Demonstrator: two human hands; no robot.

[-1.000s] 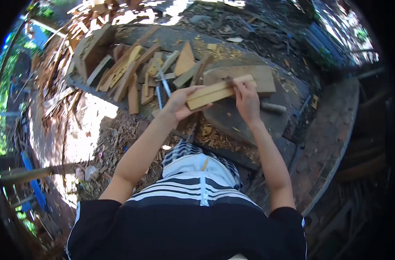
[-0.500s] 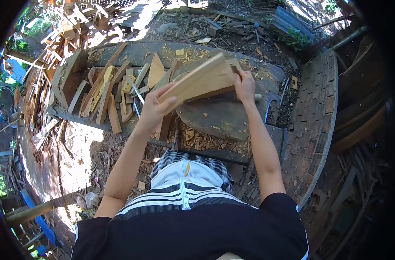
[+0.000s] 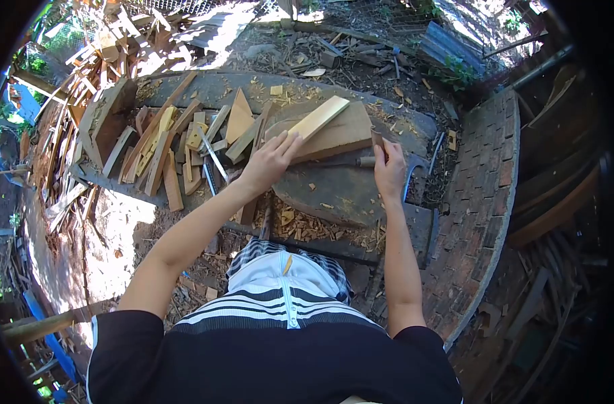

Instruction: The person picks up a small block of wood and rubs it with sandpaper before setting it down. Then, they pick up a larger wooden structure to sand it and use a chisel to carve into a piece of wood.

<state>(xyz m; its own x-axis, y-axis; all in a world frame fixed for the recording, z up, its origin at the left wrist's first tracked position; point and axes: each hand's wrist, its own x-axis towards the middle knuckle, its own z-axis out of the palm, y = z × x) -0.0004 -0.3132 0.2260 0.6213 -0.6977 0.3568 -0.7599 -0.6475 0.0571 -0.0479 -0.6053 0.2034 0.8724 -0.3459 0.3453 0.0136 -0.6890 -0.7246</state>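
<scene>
My left hand (image 3: 273, 160) is closed over the near end of a pale wooden strip (image 3: 326, 114). The strip lies on a thick wooden block (image 3: 349, 135) on the workbench. My right hand (image 3: 390, 174), right of the block, is closed on a short brown piece (image 3: 377, 138), whose kind I cannot make out. Between block and hand lies a tool with a round wooden handle (image 3: 366, 161) and a thin dark shaft. A rounded wooden slab (image 3: 327, 192) lies under them.
Many cut wood pieces (image 3: 172, 176) crowd the bench's left side, with a metal-edged tool (image 3: 214, 153) among them. A blue-edged saw (image 3: 414, 176) lies at right. Shavings (image 3: 313, 225) cover the near edge. A low brick wall (image 3: 478, 182) curves along the right.
The pale strip, held up and tilted before, now lies flatter on the block. My left hand has turned palm down over it. My right hand has moved down and slightly right with the brown piece.
</scene>
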